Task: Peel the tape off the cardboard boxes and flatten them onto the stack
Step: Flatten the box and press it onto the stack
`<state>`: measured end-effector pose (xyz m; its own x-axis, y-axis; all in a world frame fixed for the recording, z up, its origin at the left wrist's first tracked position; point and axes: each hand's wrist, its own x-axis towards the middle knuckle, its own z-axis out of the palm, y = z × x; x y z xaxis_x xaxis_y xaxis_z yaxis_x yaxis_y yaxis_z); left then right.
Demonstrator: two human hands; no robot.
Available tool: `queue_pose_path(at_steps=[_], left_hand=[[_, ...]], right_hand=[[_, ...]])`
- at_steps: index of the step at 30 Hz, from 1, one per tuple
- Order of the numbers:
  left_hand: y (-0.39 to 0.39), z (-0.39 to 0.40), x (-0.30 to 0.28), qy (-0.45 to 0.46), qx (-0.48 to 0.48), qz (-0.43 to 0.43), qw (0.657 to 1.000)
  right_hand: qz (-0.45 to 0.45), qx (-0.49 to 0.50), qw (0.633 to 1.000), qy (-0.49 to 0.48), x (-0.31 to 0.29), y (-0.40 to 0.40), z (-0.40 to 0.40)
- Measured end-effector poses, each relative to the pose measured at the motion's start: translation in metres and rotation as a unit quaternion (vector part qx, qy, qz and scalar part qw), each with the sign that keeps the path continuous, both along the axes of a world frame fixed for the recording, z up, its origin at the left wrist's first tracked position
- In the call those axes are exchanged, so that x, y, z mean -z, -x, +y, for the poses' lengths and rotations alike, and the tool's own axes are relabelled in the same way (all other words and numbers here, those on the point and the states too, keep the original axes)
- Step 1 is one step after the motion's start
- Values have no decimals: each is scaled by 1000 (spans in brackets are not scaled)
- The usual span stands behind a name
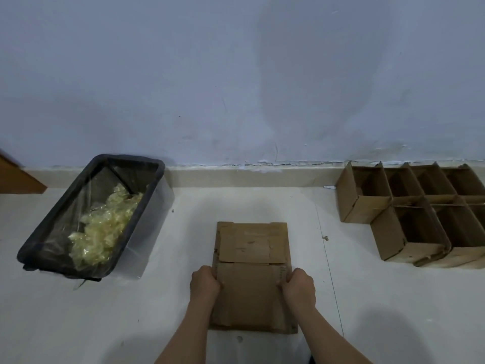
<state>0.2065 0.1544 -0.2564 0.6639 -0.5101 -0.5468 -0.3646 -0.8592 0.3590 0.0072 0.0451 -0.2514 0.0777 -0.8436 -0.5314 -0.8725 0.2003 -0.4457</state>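
Note:
A stack of flattened brown cardboard boxes (252, 248) lies on the white floor in front of me. My left hand (204, 283) grips the stack's left edge with curled fingers. My right hand (299, 285) grips its right edge the same way, thumb on top. Both hands hold the near half of the top flattened box. Several open cardboard boxes (409, 208) stand side by side at the right, against the wall.
A black bin (52, 232) lined with clear plastic sits at the left, holding crumpled yellowish tape (105, 227). A brown wooden corner (15, 177) shows at the far left. A low skirting (249, 177) and a pale wall run behind.

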Motion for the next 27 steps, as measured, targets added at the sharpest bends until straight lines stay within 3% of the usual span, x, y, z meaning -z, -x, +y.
queue_pose_path(at_steps=[6, 12, 18, 22, 27], left_hand=[[-7, -10, -48, -58, 91, -70, 992], [-27, -31, -154, -101, 215, -213, 948], [-21, -60, -284, -72, 233, -275, 930], [-17, -76, -365, -45, 252, -315, 914], [-8, -83, -416, -15, 240, -359, 902]], right_hand=[[31, -40, 999, 19, -45, 5, -12], [80, -144, 982, 97, -146, 24, -46], [98, -184, 966, 153, -257, 57, -75], [107, -160, 967, 169, -316, 89, -92], [98, -143, 969, 178, -355, 120, -103]])
